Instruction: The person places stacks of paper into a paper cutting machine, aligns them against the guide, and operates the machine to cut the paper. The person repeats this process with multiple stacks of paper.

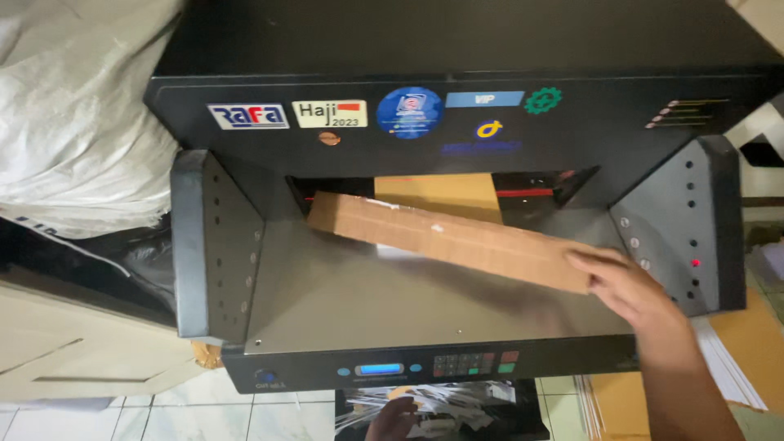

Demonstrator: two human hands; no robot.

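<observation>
Left hand (390, 420): lowest in view, at six o'clock below the machine, over a heap of paper scraps (457, 400). Only part of it shows; I cannot tell whether the fingers are spread or curled.
Panel (425, 367): along the cutter's front edge, with a small blue-lit screen, a keypad and a few red and green buttons.
Right hand (625, 286): comes in from four o'clock, arm running off the bottom right corner. Fingers stretched out and close together, pressed flat on the near right end of the strip, palm down; it pinches nothing.
Strip (449, 237): a long brown cardboard piece lying on the grey bed, slanting from the hand at four o'clock up to ten o'clock, its far end reaching the slot.
Bed (392, 302): smooth grey metal, flanked by angled side guards at nine and three o'clock; the right guard shows a small red light.
Slot (441, 189): the dark opening behind the strip, at twelve o'clock, with yellowish board inside and a thin red line across it.
Cutter (457, 73): a big black housing with several stickers across its front.
Sack (73, 114): white woven stuff at ten o'clock, beside the cutter.
Sheets (735, 359): stacked white and tan board at four o'clock, just beside the machine.
</observation>
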